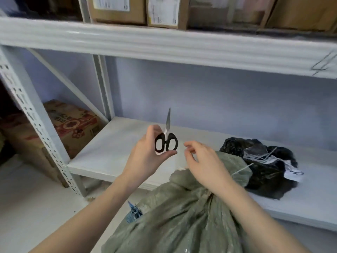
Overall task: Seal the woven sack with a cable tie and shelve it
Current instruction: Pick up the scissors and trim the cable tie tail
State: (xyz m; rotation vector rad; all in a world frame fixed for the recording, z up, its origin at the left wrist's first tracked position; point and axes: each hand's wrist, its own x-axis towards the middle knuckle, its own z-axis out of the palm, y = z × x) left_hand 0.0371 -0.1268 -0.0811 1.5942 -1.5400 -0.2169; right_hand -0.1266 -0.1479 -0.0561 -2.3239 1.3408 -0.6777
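The left hand (145, 152) holds a pair of black-handled scissors with short steel blades (166, 139) upright, its grip pinching the handle loops between thumb below and fingers behind, blades shut and pointing up toward the shelf above — a carrying hold rather than a cutting one, since no finger passes through a loop. Held so, the points stay clear of both the other hand and the cloth. The right hand (204, 161) hovers over the gathered neck of the grey-green woven sack (178, 216), its grip released, fingers loosely curled and grasping nothing that shows. The sack stands on the floor in front of the lower white metal shelf (113, 157), its bunched top leaning against the shelf's front edge, so it is not yet shelved. A pale thin strip (242, 169) juts sideways from the neck — likely the cable tie's tail, though it is too thin to be sure, and that would explain the scissors: trimming looks like the step in hand. Just behind the sack, a black plastic bag bound with white string (259, 161) already lies on the shelf, leaving open board to its left where the sack could go.
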